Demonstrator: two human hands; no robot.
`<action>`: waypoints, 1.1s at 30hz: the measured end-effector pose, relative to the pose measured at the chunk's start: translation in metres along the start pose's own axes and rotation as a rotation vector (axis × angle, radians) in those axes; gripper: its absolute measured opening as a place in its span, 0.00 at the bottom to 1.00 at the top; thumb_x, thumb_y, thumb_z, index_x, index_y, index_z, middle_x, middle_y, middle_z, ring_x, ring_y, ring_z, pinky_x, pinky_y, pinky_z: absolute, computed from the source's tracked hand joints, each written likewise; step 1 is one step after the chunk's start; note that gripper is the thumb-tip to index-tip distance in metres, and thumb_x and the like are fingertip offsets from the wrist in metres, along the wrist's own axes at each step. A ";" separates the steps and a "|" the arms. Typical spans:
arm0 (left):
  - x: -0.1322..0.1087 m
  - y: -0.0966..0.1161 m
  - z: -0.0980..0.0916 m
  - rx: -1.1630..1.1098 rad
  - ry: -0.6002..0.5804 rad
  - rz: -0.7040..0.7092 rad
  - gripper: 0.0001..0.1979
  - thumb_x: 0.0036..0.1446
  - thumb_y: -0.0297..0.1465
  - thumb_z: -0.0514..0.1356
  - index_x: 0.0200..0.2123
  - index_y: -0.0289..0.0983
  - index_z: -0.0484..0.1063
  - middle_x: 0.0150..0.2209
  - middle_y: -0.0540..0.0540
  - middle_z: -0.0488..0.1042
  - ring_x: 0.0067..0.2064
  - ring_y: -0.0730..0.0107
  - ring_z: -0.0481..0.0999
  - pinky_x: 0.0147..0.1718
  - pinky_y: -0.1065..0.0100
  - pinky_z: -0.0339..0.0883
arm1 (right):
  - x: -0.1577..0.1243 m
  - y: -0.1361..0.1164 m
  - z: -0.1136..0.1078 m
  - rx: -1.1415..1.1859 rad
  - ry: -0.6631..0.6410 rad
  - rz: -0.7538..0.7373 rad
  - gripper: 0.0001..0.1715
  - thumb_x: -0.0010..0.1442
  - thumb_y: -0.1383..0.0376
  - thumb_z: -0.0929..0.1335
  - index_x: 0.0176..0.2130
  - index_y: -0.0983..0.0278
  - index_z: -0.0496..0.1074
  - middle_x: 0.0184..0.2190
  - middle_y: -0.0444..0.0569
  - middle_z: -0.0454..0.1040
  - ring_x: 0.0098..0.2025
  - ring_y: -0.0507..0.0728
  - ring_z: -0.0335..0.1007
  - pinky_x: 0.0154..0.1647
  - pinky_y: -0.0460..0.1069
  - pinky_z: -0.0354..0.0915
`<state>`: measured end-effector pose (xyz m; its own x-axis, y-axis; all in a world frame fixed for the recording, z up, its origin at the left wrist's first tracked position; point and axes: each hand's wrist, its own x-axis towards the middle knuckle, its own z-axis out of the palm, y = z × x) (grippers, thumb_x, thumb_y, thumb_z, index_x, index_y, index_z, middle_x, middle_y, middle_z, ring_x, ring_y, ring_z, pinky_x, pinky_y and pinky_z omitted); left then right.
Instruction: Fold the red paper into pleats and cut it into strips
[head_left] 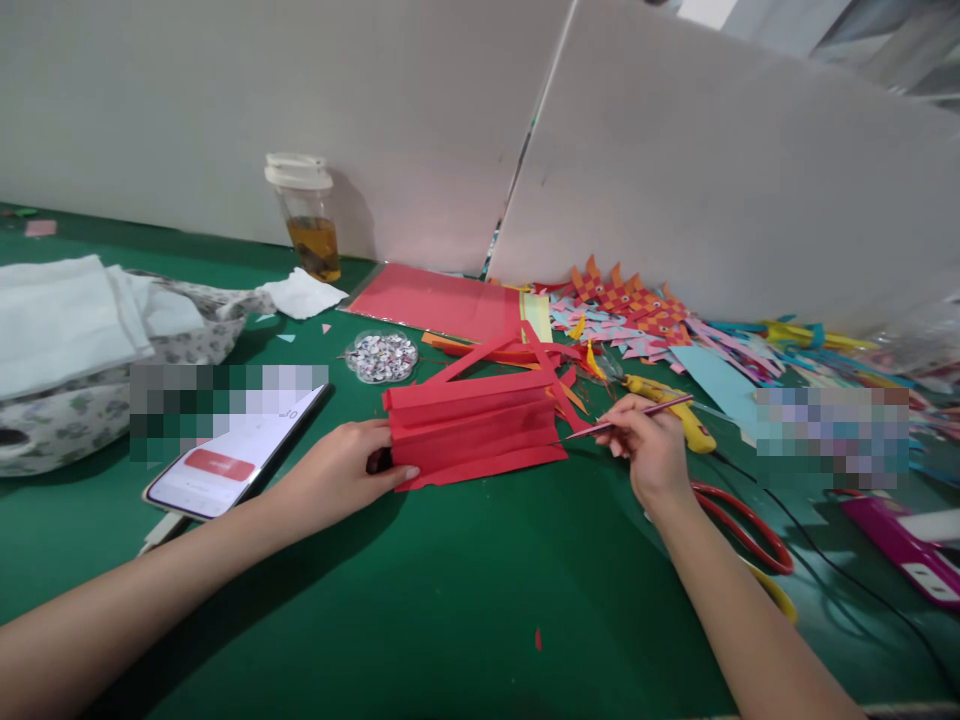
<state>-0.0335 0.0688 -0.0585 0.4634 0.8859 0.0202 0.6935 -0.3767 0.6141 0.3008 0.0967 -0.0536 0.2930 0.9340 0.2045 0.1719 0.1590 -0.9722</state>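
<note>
A sheet of red paper (469,425), creased lengthwise into several folds, lies on the green tabletop in front of me. My left hand (360,460) grips its left end, thumb on the front and the other fingers partly hidden behind. In my right hand (645,440) is a slim dark-reddish pencil (660,405), pinched between the fingers. Its tip points left and is at the lower right part of the paper; whether it touches I cannot tell. Behind the folded sheet are loose red paper strips (480,355).
Left of me lie a lit phone (225,460) and a floral fabric bundle (187,340). A lidded cup of tea (311,225) stands by the partition. Beyond my right hand are a yellow glue gun (697,430), red-handled scissors (750,530) and woven orange paper fish (637,310).
</note>
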 end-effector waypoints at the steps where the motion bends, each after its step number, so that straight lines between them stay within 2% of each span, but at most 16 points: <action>1: 0.000 0.000 0.000 0.000 0.002 0.003 0.09 0.54 0.35 0.55 0.27 0.36 0.68 0.27 0.49 0.70 0.26 0.73 0.67 0.24 0.72 0.56 | 0.000 0.000 0.000 -0.006 0.018 0.000 0.07 0.42 0.70 0.66 0.16 0.64 0.67 0.10 0.42 0.65 0.12 0.48 0.57 0.10 0.43 0.47; 3: 0.000 -0.001 0.001 -0.001 0.004 0.008 0.09 0.54 0.35 0.55 0.27 0.36 0.68 0.27 0.50 0.70 0.26 0.73 0.66 0.24 0.72 0.56 | 0.000 -0.001 0.000 0.007 0.051 -0.014 0.07 0.43 0.70 0.65 0.16 0.64 0.67 0.10 0.42 0.65 0.11 0.48 0.56 0.10 0.43 0.47; 15: 0.000 0.000 0.000 -0.017 0.003 0.000 0.09 0.54 0.35 0.55 0.27 0.36 0.69 0.28 0.49 0.70 0.27 0.72 0.67 0.25 0.71 0.57 | 0.000 -0.003 0.000 0.007 -0.005 -0.016 0.06 0.43 0.69 0.66 0.16 0.64 0.67 0.11 0.43 0.66 0.12 0.48 0.57 0.11 0.43 0.48; 20: 0.000 -0.002 0.001 -0.007 0.016 0.003 0.09 0.54 0.35 0.55 0.26 0.36 0.69 0.27 0.49 0.70 0.26 0.72 0.66 0.24 0.71 0.56 | -0.001 -0.005 0.000 -0.004 0.047 -0.024 0.07 0.43 0.69 0.66 0.16 0.64 0.67 0.10 0.43 0.66 0.11 0.47 0.55 0.10 0.43 0.47; 24: 0.000 -0.001 0.000 -0.001 0.014 0.007 0.08 0.54 0.34 0.55 0.27 0.36 0.69 0.27 0.50 0.70 0.26 0.73 0.66 0.24 0.72 0.56 | -0.002 -0.005 0.000 -0.015 -0.004 -0.018 0.06 0.43 0.69 0.66 0.17 0.64 0.68 0.11 0.43 0.67 0.12 0.48 0.57 0.11 0.43 0.48; 28: 0.000 0.000 0.000 0.003 0.010 -0.002 0.09 0.54 0.35 0.55 0.26 0.36 0.68 0.27 0.49 0.70 0.26 0.72 0.66 0.24 0.72 0.56 | -0.002 -0.006 0.000 -0.012 0.058 -0.030 0.08 0.43 0.69 0.66 0.16 0.64 0.66 0.10 0.43 0.66 0.11 0.47 0.55 0.11 0.43 0.48; 33: 0.000 0.000 0.000 -0.006 0.000 -0.002 0.09 0.54 0.35 0.55 0.27 0.36 0.69 0.27 0.49 0.70 0.26 0.73 0.67 0.25 0.72 0.56 | -0.003 -0.005 0.000 -0.038 -0.008 -0.031 0.06 0.43 0.69 0.66 0.17 0.64 0.68 0.11 0.43 0.66 0.12 0.48 0.57 0.12 0.43 0.49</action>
<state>-0.0334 0.0691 -0.0580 0.4619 0.8867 0.0185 0.6914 -0.3731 0.6187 0.2986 0.0935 -0.0488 0.2794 0.9315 0.2330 0.2167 0.1752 -0.9604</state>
